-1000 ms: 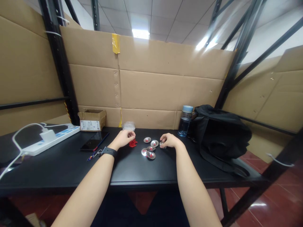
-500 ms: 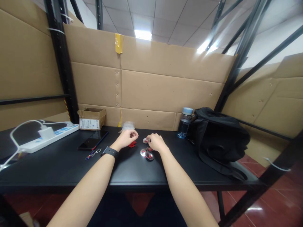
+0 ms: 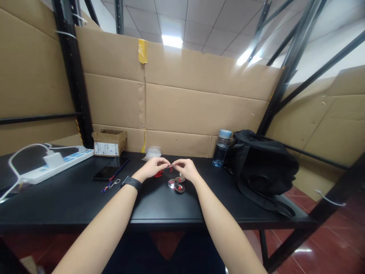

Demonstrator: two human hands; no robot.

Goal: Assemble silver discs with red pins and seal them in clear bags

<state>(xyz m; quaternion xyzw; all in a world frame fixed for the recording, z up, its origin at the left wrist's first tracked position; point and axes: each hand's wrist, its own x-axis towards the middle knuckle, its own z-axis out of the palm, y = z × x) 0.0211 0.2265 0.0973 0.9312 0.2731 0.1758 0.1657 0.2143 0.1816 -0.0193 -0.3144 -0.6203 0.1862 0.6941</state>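
My left hand [image 3: 152,168] and my right hand [image 3: 184,169] meet above the black table [image 3: 71,198], fingertips pinched together. Between them I hold a small silver disc [image 3: 171,166] with a bit of red at it; which hand carries the red piece I cannot make out. A small heap of red parts [image 3: 158,174] lies just under my left hand. Several silver discs with red centres [image 3: 177,185] lie on the table below my right hand. A black watch [image 3: 131,183] is on my left wrist.
A water bottle [image 3: 222,148] and a black bag [image 3: 262,167] stand to the right. A phone [image 3: 107,170], pen and keys [image 3: 111,183] lie left of my hands. A white power strip [image 3: 48,164], small cardboard box [image 3: 109,142] and clear plastic bag [image 3: 152,151] sit further back. Cardboard walls surround the table.
My right hand has moved left from the far side of the discs and lifted one disc. Both hands have come together above the table.
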